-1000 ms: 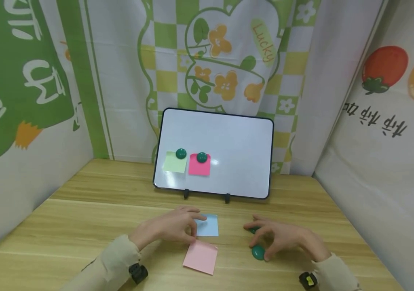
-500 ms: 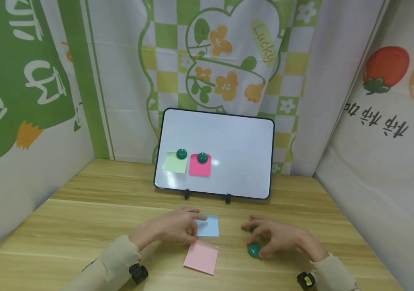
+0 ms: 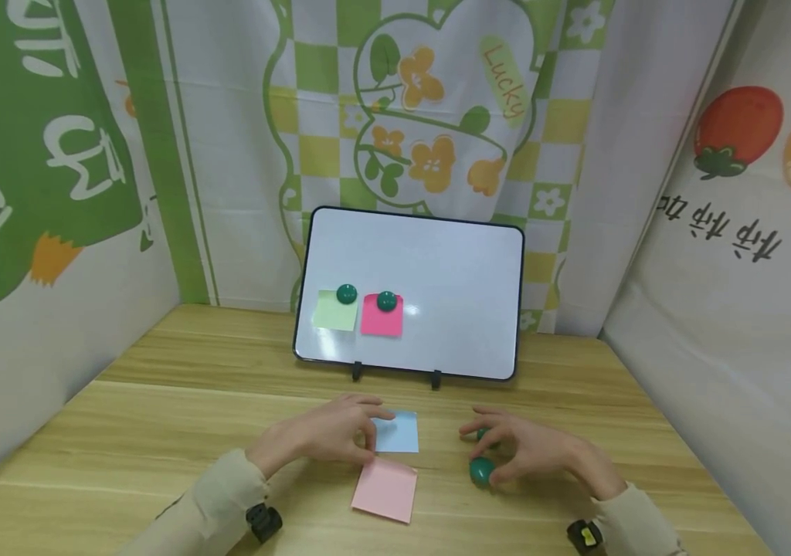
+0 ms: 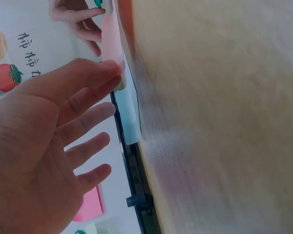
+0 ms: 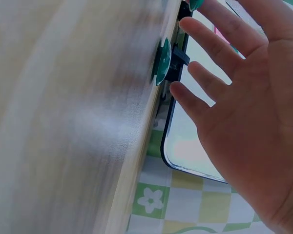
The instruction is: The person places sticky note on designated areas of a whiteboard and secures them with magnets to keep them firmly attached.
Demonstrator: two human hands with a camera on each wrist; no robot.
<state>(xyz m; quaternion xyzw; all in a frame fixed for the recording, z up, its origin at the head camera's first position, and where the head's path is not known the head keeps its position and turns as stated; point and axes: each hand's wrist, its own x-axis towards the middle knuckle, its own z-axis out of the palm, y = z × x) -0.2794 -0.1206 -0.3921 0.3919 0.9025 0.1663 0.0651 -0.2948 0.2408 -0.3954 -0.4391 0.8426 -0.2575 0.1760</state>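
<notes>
My left hand (image 3: pixel 329 431) pinches the upper-left corner of a pale pink sticky note (image 3: pixel 385 491) between thumb and index finger, its other fingers spread. Those fingers reach over a light blue sticky note (image 3: pixel 401 434) lying just behind. On the right, my right hand (image 3: pixel 541 454) holds a round green magnet (image 3: pixel 481 472) by its edge with thumb and index finger. A second green magnet (image 5: pixel 162 62) lies on the table under the other fingers, partly hidden in the head view.
A whiteboard (image 3: pixel 461 297) with a black frame stands on small black feet at the back. It carries a light green note (image 3: pixel 331 313) and a hot pink note (image 3: pixel 381 320), each with a green magnet. Printed cloth (image 3: pixel 326 154) hangs behind the wooden table (image 3: pixel 180 401).
My right hand has moved slightly left and away from me, carrying the nearer green magnet a short way. My left hand and the pale pink note stay almost still.
</notes>
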